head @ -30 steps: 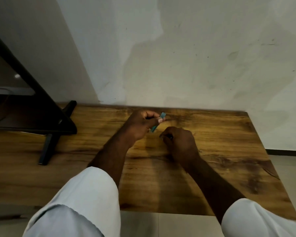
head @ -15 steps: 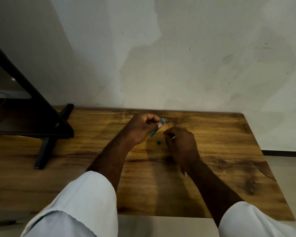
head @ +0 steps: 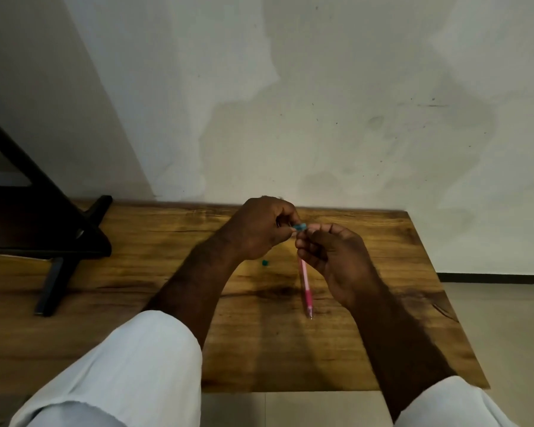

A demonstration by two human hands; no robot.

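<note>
Above the far middle of a wooden table (head: 398,318), my left hand (head: 259,229) pinches a small teal piece (head: 299,227) between thumb and fingers. My right hand (head: 333,254) grips the upper end of a pink pen (head: 305,286), which hangs down with its tip toward me. The teal piece and the pen's top end meet between the two hands; the joint itself is hidden by my fingers. A tiny green bit (head: 264,263) lies on the table below my left hand.
A black stand (head: 59,241) with a slanted frame and a foot occupies the table's left part. A pale stained wall (head: 321,118) rises right behind the table. Tiled floor (head: 490,318) shows to the right and in front.
Both hands have risen off the table and come together. My right hand now holds the pink pen upright, where before only its closed fist showed. The green bit lies exposed on the table.
</note>
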